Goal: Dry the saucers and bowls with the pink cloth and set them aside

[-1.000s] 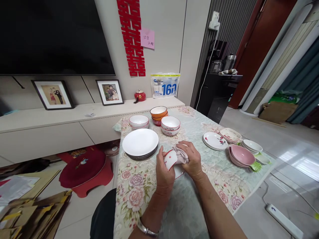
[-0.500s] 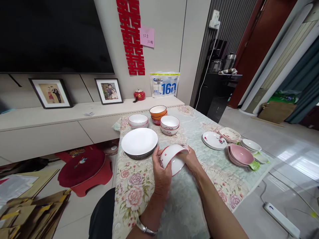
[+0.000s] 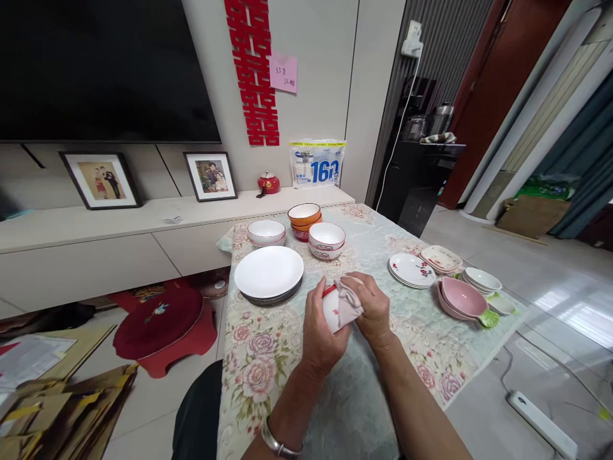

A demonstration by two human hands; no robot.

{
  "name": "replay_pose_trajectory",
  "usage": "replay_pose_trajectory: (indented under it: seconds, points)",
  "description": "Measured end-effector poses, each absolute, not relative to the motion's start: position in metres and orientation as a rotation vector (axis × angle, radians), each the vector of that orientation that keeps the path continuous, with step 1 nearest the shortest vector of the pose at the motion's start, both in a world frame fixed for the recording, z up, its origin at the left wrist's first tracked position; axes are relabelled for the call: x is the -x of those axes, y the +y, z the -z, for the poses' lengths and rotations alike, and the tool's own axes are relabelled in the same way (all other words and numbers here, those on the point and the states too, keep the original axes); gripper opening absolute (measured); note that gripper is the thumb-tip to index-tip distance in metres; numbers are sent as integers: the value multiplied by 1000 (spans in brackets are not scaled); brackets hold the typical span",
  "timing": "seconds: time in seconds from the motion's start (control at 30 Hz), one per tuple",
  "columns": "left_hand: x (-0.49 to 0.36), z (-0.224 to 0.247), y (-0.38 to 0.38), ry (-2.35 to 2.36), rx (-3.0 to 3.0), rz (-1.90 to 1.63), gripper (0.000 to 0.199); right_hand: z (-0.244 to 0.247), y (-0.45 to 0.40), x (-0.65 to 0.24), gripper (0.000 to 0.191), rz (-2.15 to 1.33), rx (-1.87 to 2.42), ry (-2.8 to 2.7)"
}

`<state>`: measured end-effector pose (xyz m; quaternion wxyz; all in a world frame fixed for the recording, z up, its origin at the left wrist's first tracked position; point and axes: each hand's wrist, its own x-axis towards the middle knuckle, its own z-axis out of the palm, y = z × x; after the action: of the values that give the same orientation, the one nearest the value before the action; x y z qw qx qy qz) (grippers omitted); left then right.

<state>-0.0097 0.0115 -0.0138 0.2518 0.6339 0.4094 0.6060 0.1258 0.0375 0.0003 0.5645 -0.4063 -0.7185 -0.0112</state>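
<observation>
A white bowl (image 3: 330,311) with a red rim and small red marks is tilted on its side above the near part of the table. My left hand (image 3: 322,333) is closed round it from the left. On the other side my right hand (image 3: 372,308) grips a pale pink cloth (image 3: 349,303) and presses it over the bowl's outside. The hands and cloth hide much of the bowl. Just beyond are a stack of white plates (image 3: 269,271) and two stacked white bowls (image 3: 326,236) with a red rim and pattern.
More white bowls (image 3: 266,231) and a stack of orange and red bowls (image 3: 305,216) stand at the back. To the right lie flowered plates (image 3: 412,269), pink dishes (image 3: 462,298) and small white bowls (image 3: 483,279). A flowered tablecloth (image 3: 261,377) covers the table; a red stool (image 3: 163,319) stands left.
The bowl has turned so that its opening no longer faces me. My right hand has come round to its outside, and the cloth now shows plainly.
</observation>
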Motion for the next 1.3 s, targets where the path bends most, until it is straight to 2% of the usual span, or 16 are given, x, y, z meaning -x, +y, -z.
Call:
replay_pose_trajectory:
  seconds: [0.13, 0.33, 0.43, 0.6, 0.83, 0.97, 1.1, 1.3]
  points:
    - [11, 16, 12, 1239, -1886, -1689, 83, -3, 38, -120, 26, -28, 937, -1702]
    - [10, 26, 14, 1204, -1523, -1736, 77, 23, 58, -124, 22, -806, 1175, -1328]
    - [10, 30, 18, 1148, -1236, -1712, 69, 34, 62, -125, 24, -947, 1226, -1285]
    - [9, 29, 20, 1123, -1147, -1650, 64, 35, 62, -128, 32, -870, 1257, -1213]
    - [7, 22, 14, 1105, -1534, -1576, 80, 16, 48, -132, 29, -134, 1043, -1455]
    - [9, 18, 11, 1151, -1797, -1648, 83, 9, 41, -131, 27, -54, 956, -1581]
    - [10, 19, 11, 1166, -1761, -1700, 78, 12, 48, -130, 25, -340, 999, -1556]
    - [10, 31, 18, 1113, -1220, -1678, 72, 26, 59, -128, 29, -1000, 1147, -1307]
